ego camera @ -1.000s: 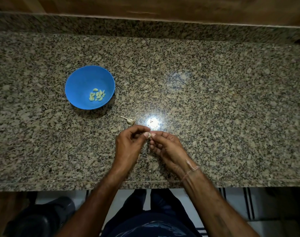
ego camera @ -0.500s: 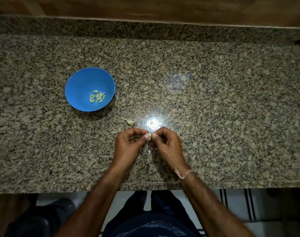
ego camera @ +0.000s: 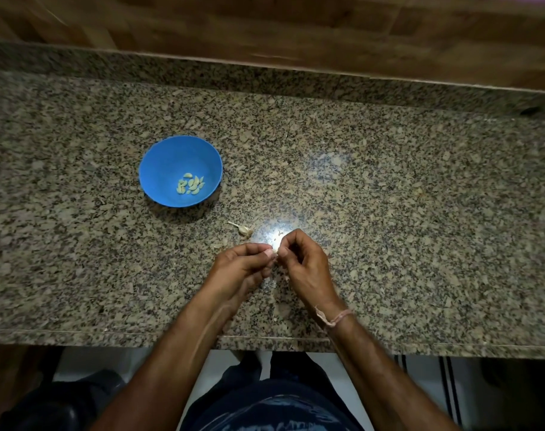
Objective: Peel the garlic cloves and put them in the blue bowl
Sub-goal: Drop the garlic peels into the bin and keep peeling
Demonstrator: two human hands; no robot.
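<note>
A blue bowl (ego camera: 171, 157) stands on the granite counter, left of centre, with several peeled garlic cloves (ego camera: 190, 184) at its bottom. Near the counter's front, my left hand (ego camera: 240, 267) and my right hand (ego camera: 305, 265) meet fingertip to fingertip. Both pinch one small pale garlic clove (ego camera: 274, 251), mostly hidden between thumbs and forefingers. The remnant of the garlic bulb with its stem (ego camera: 242, 229) lies on the counter just beyond my hands, toward the bowl.
The speckled granite counter (ego camera: 420, 213) runs the full width, with a raised back lip and a wooden wall behind. Bits of papery skin (ego camera: 221, 244) lie near my hands. A bright lamp reflection sits just beyond my fingers. The front edge is below my wrists.
My right hand's fingers have curled in from stretched to a tight pinch on the clove. Both hands stay in the same spot; the camera view shifted slightly.
</note>
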